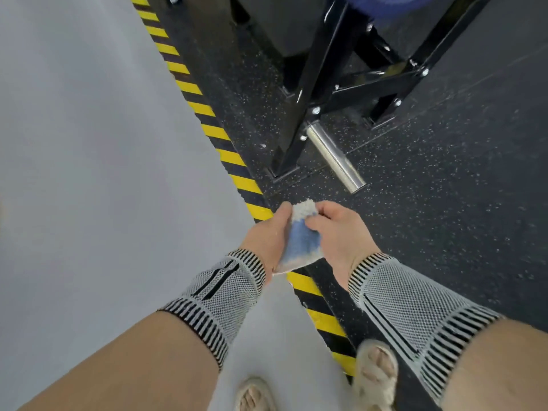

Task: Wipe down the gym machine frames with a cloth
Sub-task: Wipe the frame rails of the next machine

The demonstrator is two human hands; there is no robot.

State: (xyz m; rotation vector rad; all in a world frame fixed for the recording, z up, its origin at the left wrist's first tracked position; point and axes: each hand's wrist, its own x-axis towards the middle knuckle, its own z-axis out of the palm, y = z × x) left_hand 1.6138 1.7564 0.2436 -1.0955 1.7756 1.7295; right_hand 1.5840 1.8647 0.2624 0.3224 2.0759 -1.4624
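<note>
A blue and white fluffy cloth (302, 238) is held in front of me between both hands, above the floor. My left hand (267, 238) grips its left side and lower corner. My right hand (341, 235) pinches its upper right part. Both wrists wear grey knitted bands. The black gym machine frame (314, 84) stands ahead on the dark floor, apart from my hands, with bolted legs and cross struts. A shiny chrome peg (335, 157) sticks out of the frame toward me, its tip a short way beyond the cloth.
A yellow and black hazard stripe (207, 126) runs diagonally between the grey floor (89, 143) on the left and the speckled black rubber mat (444, 179) on the right. My feet in pale sandals (376, 375) show at the bottom. A blue padded part (385, 4) sits at the top.
</note>
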